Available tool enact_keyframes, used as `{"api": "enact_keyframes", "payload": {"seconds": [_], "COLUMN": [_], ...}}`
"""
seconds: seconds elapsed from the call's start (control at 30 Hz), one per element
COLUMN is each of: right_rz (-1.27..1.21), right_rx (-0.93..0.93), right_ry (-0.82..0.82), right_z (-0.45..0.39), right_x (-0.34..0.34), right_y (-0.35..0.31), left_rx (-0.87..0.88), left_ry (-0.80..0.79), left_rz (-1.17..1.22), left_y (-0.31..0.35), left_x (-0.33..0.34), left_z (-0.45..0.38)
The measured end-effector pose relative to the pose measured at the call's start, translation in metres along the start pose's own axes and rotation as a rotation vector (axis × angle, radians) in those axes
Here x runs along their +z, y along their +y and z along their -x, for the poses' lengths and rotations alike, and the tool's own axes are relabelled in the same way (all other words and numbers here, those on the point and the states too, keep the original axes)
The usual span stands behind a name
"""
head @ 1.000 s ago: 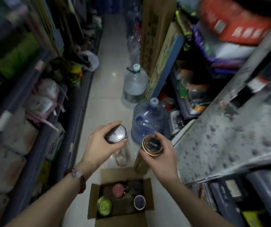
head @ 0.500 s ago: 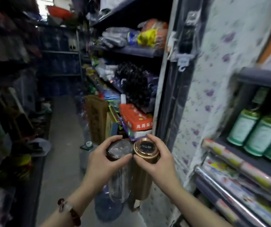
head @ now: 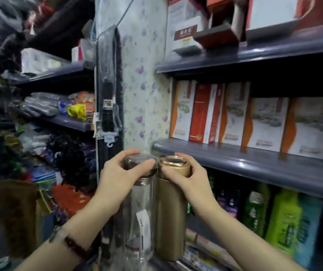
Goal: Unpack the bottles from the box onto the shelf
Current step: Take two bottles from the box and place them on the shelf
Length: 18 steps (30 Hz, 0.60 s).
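Bottles are in both hands, held upright and side by side, their caps level with the rounded front edge of the grey middle shelf. The left hand curls its fingers and thumb round the dark cap of a clear glass bottle, which carries a white label low on its body; the right hand wraps the lid of a gold metal flask in the same way, thumb in front, fingers behind. The two bottles touch or nearly touch along their sides, long axes vertical, bases hanging free below the wrists. The shelf lies ahead and to the right of both hands, and its board stands at about cap height, so the bottle bases hang well below it; I judge that both must rise by about a full bottle length before they can go inward. The right hand and the gold flask are the nearer to the shelf's left end, just beside its front edge; the glass bottle sits further left, in front of the flower-papered upright. Along the back of the shelf stand cartons in orange, white and red, leaving a bare strip along the front edge, which looks the likely landing place. The lower shelf holds green bottles. The box is out of view.
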State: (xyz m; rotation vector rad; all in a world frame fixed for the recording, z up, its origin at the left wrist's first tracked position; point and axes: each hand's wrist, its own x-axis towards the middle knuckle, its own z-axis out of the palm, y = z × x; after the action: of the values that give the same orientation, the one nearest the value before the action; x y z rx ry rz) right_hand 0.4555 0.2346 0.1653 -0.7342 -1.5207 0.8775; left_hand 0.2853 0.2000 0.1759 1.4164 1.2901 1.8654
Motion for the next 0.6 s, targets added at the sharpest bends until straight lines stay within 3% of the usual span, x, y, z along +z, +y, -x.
{"api": "enact_keyframes", "payload": {"seconds": [0.27,0.6], "right_rz": [0.077,0.179], "right_rx": [-0.150,-0.419], "right_ry": [0.133,0.343], "right_z": [-0.037,-0.072], "right_x": [-0.088,-0.117], "right_y": [-0.082,-0.161], "left_rx": [0.171,0.449], "left_ry": [-0.147,-0.164], "left_rz": [0.143,0.335], "left_y": [0.084,0.161], "left_x": [0.083,0.124], "left_z": [-0.028,-0.069]}}
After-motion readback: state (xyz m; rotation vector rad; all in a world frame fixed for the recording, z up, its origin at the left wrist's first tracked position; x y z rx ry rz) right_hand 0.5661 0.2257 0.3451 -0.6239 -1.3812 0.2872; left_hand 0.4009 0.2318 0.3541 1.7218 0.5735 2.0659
